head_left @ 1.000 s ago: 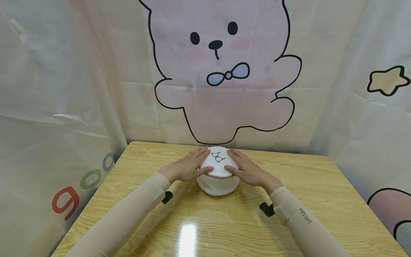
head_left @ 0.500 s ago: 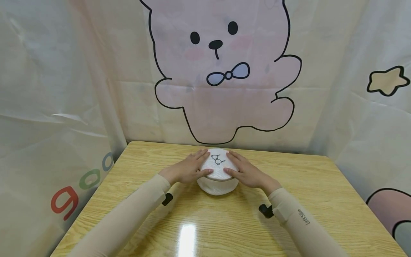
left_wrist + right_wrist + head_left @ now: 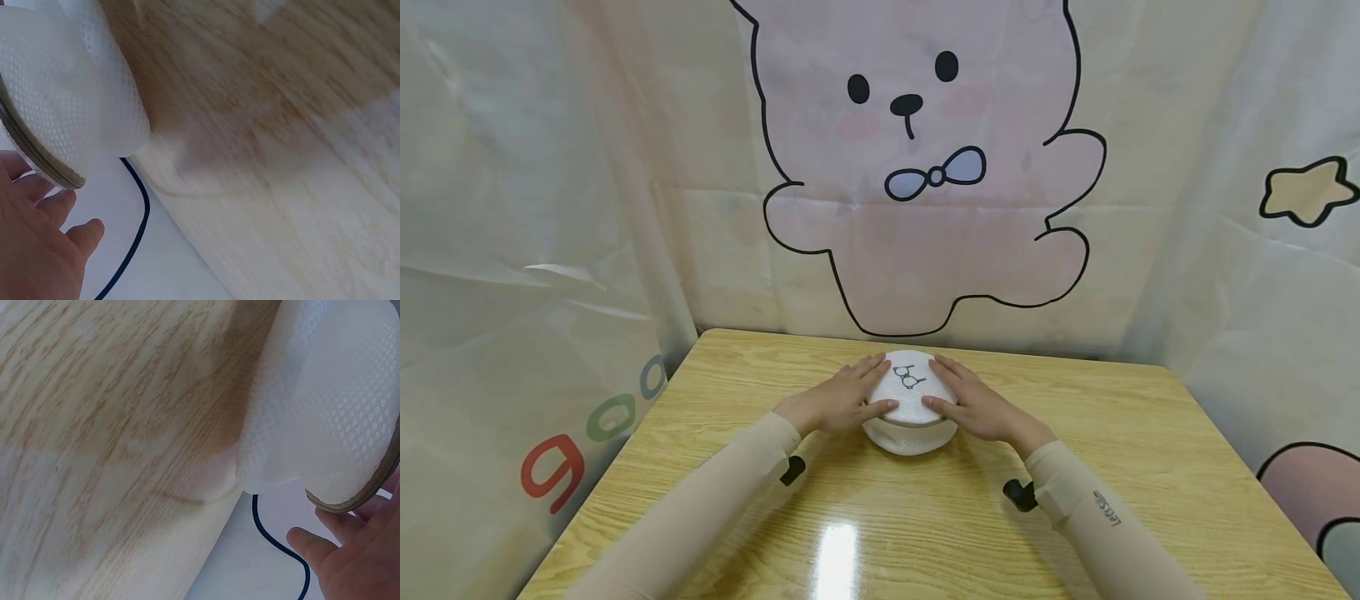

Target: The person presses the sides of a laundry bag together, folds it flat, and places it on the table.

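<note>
In the head view a round white mesh laundry bag (image 3: 913, 387) with a bra outline on its top stands near the table's far edge. My left hand (image 3: 838, 398) lies on the left side of its top, fingers and thumb spread. On the other side my right hand (image 3: 985, 404) rests likewise, thumb pointing inward. The mesh side wall bulges low beneath the lid. Both wrist views show a brown zipper (image 3: 37, 147) around the lid's rim, with the fingers close to it. What is inside the bag cannot be seen.
The wood-grain table (image 3: 880, 525) reaches forward to a curtain (image 3: 715, 275) printed with a bear. More printed curtain hangs at the left and right. A dark curved line (image 3: 140, 228) shows beyond the table edge in the wrist views.
The bag's top has sunk slightly and come a little nearer, so less of its side wall shows. Both hands have moved down with it, keeping their places on the lid.
</note>
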A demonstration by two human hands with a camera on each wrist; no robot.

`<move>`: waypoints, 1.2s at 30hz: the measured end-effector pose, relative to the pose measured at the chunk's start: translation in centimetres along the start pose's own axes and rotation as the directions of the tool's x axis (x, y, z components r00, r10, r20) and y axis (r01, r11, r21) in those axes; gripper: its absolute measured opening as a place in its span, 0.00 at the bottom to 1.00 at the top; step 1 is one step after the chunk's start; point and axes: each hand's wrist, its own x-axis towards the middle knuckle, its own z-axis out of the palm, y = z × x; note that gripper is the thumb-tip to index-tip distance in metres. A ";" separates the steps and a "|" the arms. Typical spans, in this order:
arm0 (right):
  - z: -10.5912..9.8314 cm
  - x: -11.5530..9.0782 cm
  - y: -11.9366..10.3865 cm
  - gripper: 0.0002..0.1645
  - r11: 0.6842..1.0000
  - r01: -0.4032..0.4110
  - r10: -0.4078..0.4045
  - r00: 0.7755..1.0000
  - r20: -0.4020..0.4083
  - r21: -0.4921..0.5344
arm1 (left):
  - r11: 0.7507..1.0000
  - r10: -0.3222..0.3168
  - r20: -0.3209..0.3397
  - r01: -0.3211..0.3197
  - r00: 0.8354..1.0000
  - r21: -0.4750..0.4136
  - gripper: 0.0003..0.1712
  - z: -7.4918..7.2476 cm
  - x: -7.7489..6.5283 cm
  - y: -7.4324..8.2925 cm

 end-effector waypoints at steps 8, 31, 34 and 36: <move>0.2 -0.1 0.3 0.51 1.000 0.000 0.000 1.000 0.000 -0.003 | 1.000 0.004 -0.005 -0.004 1.000 0.002 0.51 0.3 0.0 0.0; 1.1 -0.7 0.4 0.52 1.000 -0.018 0.018 1.000 0.014 0.009 | 1.000 0.012 -0.007 -0.011 1.000 0.006 0.52 1.6 -0.2 0.0; 1.2 -0.9 0.4 0.52 1.000 -0.024 0.024 1.000 0.018 0.015 | 1.000 0.013 -0.007 -0.013 1.000 0.004 0.51 1.8 -0.3 0.0; 1.3 -1.0 0.3 0.52 0.999 -0.027 0.026 0.999 0.020 0.021 | 1.000 0.008 -0.004 -0.008 1.000 0.004 0.51 2.0 -0.3 0.0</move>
